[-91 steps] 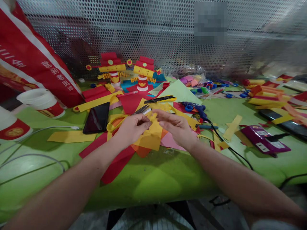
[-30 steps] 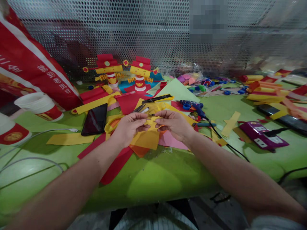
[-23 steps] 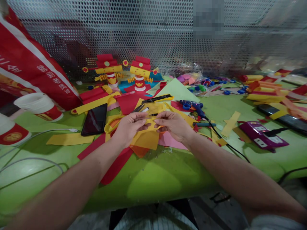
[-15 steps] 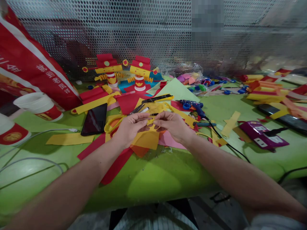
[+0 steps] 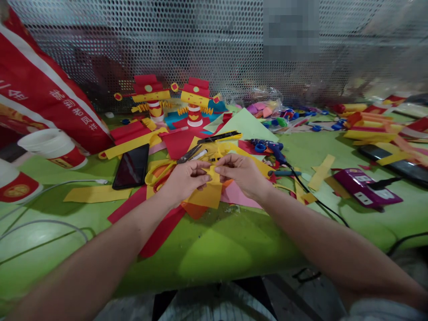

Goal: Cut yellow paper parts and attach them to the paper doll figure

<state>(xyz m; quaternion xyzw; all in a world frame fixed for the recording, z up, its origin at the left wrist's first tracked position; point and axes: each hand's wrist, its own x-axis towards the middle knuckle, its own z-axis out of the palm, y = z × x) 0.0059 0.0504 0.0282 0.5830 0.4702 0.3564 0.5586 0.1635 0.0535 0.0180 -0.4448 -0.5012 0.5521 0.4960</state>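
The left hand (image 5: 187, 178) and the right hand (image 5: 243, 176) are pinching a small yellow paper piece (image 5: 213, 172) between them, holding it over a larger yellow sheet (image 5: 206, 198) on the green table (image 5: 214, 254).

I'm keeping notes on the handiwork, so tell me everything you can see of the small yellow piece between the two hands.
The small yellow piece is bright yellow and looks like thin paper. The left hand and the right hand pinch it from either side, in front of a larger, deeper yellow sheet in this view. The hands cover its ends, so its full outline, and whether it is folded, cannot be told.
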